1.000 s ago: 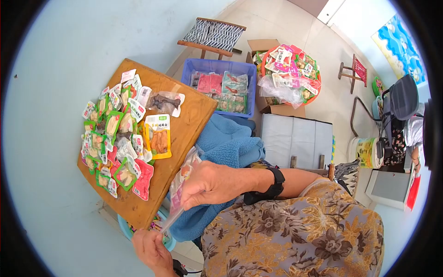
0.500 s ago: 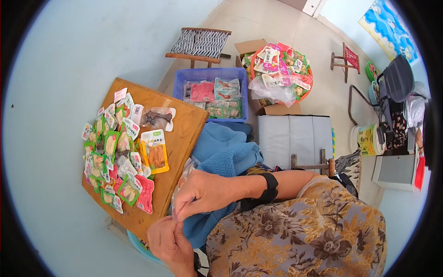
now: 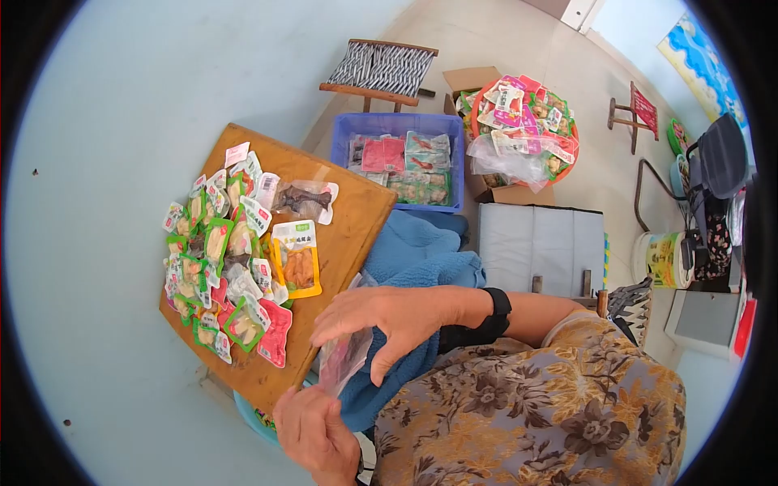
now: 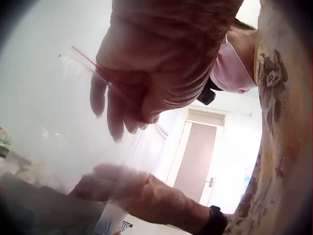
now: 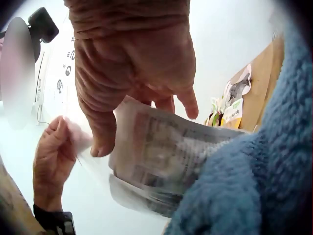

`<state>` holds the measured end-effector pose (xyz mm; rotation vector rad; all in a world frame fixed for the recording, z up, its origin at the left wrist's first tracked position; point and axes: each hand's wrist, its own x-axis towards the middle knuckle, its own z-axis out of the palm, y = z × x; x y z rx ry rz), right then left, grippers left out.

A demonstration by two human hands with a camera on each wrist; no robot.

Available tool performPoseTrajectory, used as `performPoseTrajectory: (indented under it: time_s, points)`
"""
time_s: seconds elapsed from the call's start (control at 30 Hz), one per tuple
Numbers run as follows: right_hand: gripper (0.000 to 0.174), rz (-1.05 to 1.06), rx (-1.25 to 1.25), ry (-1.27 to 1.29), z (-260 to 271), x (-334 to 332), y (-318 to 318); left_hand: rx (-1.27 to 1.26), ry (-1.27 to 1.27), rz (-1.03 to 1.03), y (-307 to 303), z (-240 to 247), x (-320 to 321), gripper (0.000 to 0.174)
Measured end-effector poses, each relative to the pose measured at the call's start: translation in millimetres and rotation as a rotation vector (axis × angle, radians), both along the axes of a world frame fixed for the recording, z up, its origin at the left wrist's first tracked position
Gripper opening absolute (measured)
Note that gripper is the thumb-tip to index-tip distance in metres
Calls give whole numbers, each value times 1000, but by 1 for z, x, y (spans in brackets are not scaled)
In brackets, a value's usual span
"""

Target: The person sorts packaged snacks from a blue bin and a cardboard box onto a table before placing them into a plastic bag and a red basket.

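A clear zip bag (image 3: 344, 360) with a red line along its mouth hangs between the hands, beside the table edge. Flat printed packets (image 5: 161, 147) show inside it in the right wrist view. My left hand (image 3: 320, 433) pinches the bag at its mouth end. Over the bag's other part, my right hand (image 3: 389, 320) has its thumb and fingers spread apart, with the bag in the gap between them. On the wooden table (image 3: 340, 190) lies a pile of small sealed food packets (image 3: 223, 259), with a yellow-edged packet (image 3: 297, 259) near the edge.
Blue fleece (image 3: 421, 251) lies against the table and under the right hand. Beyond it stand a blue crate (image 3: 340, 150) of packets and an orange basket (image 3: 576, 154) heaped with more. A teal basin (image 3: 251, 417) sits below the table. A striped stool (image 3: 381, 69) stands by the wall.
My right hand moved along the bag to my left hand at its mouth, then loosened and drew back over the bag with fingers spread. The left hand keeps its pinch.
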<state>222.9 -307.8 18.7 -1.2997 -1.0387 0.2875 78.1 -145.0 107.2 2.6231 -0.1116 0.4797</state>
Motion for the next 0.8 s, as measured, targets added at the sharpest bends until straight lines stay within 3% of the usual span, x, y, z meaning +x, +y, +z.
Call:
performPoseTrajectory:
  time_s: [0.13, 0.2, 0.23, 0.3, 0.43, 0.5, 0.57, 0.67, 0.73, 0.77, 0.8]
  points:
    - [33, 114, -60, -273, -23, 4, 6, 8, -45, 42, -1, 15, 8, 11]
    - [31, 169, -89, -11, -31, -1, 4, -7, -58, 42, 8, 20, 17, 10]
    - [31, 213, -69, -14, -30, -2, 2, 14, -58, 86, 11, 21, 20, 10]
    - [27, 194, -180, 154, -23, -3, -4, -147, 121, 166, 20, 20, 32, 7]
    - [23, 155, -218, 266, -26, -9, -9, -400, 336, 180, 55, -44, 66, 13]
    - [23, 117, -432, 274, -27, -9, -9, -541, 475, 87, 68, -96, 69, 16]
    - [21, 163, -378, 326, -31, -13, -11, -634, 656, 36, 66, -119, 66, 17]
    - [33, 193, -566, 281, -44, -7, -18, -793, 748, 26, 60, -165, 46, 21]
    - [57, -35, -271, 365, -43, -8, -14, -1055, 999, 52, 57, -166, 42, 24]
    - [57, -16, -275, 363, -36, -6, -12, -1065, 990, 68, 58, -166, 39, 24]
    - [69, -72, -375, 127, -21, -2, -10, -1114, 981, 58, 57, -166, 37, 25]
